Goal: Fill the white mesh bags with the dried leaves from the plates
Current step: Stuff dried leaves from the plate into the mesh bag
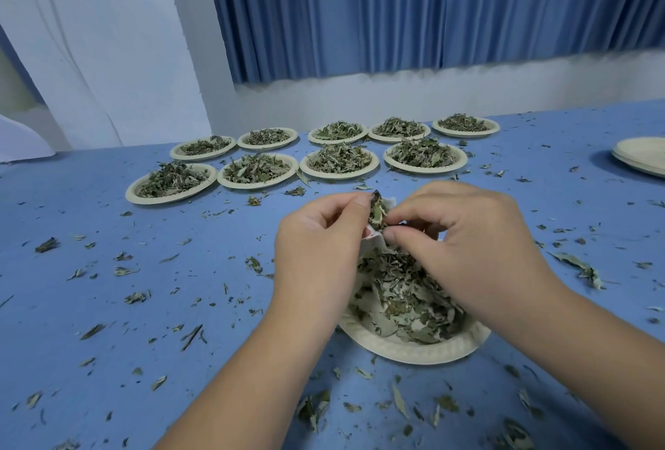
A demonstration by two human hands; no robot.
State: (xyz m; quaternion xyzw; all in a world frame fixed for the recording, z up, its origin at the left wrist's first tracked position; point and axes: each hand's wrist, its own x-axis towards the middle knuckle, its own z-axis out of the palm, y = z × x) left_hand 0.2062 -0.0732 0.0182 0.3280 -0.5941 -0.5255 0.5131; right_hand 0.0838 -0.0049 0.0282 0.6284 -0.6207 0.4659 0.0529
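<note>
Table w/ 10 leaf plates

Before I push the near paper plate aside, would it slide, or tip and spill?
It likely slides easily: the paper plate looks thin and light on the smooth blue table. Pressing its rim might tip it, since the dried leaves are heaped loosely above a shallow edge. Some would probably spill; fragments already litter the table.
</note>
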